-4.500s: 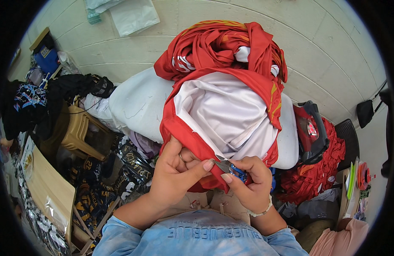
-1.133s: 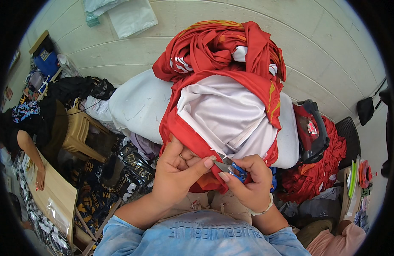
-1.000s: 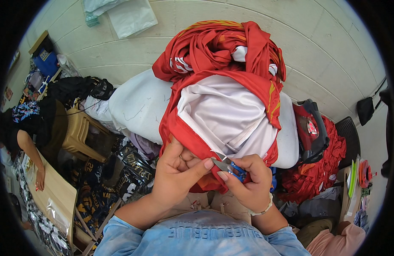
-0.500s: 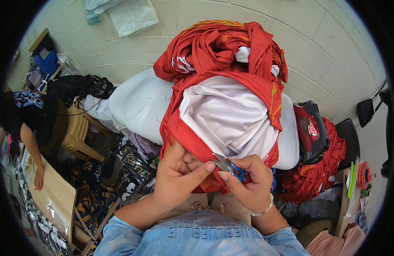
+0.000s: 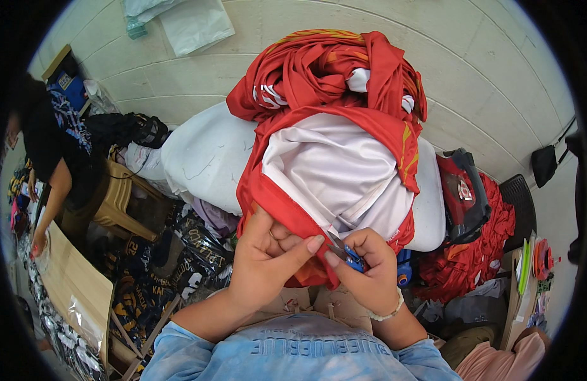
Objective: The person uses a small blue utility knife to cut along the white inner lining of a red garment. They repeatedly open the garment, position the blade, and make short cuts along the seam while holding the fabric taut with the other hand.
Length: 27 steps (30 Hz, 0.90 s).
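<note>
A red garment (image 5: pixel 284 197) with its white inner side (image 5: pixel 334 159) turned up lies in front of me. My left hand (image 5: pixel 261 260) is closed on its red hem, thumb on top and fingers partly under the cloth. My right hand (image 5: pixel 373 267) grips small thread snips (image 5: pixel 352 257) with blue handles. Their metal blades point up and left, at the hem's edge just right of my left thumb tip. Whether the blades touch a thread cannot be made out.
Bunched red garments (image 5: pixel 331 70) rest behind on a white padded board (image 5: pixel 204 159). A red and dark grey appliance (image 5: pixel 458 190) stands right, beside a red cloth heap (image 5: pixel 461 273). Leftward are a tan plastic chair (image 5: pixel 119 197), a wooden table (image 5: pixel 77 273) and another person (image 5: pixel 58 159).
The snips have shifted slightly right and down from my left thumb, their blades now closer together. My left hand keeps its hold on the hem. The other person has moved upright beside the table.
</note>
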{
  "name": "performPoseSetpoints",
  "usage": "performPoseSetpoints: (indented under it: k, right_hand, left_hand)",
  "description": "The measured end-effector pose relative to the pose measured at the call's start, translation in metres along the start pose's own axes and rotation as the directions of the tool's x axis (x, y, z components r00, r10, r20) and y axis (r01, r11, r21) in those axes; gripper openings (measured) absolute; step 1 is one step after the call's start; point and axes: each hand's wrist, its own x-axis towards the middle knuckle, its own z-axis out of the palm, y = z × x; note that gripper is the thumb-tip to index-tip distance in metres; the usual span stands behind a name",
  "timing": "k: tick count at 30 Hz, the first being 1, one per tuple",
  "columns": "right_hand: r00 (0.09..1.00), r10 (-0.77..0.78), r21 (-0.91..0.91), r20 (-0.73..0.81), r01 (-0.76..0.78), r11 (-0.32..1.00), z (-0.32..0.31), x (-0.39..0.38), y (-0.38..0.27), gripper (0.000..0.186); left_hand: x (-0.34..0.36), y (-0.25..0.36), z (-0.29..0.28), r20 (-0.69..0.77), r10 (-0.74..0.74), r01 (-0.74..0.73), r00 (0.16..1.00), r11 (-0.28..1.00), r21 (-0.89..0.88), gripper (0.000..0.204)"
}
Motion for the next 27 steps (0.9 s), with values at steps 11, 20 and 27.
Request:
performPoseSetpoints:
  k: [11, 20, 27]
  right_hand:
    - [0.987, -0.148, -0.136, 0.061, 0.155, 0.979, -0.011, -0.003, -0.002, 0.025]
    - [0.969, -0.237, -0.327, 0.067, 0.246, 0.913, -0.014, -0.002, -0.009, 0.03]
    - [0.943, -0.327, -0.369, 0.061, 0.326, 0.87, -0.013, 0.002, -0.006, 0.029]
  left_hand:
    - [0.003, 0.011, -0.001, -0.053, -0.052, 0.046, 0.997, 0.992, -0.118, 0.063]
    - [0.002, 0.01, 0.001, -0.058, -0.047, 0.041, 0.997, 0.993, -0.106, 0.062]
    - [0.0, 0.004, 0.002, -0.079, -0.052, 0.048, 0.995, 0.998, -0.049, 0.07]
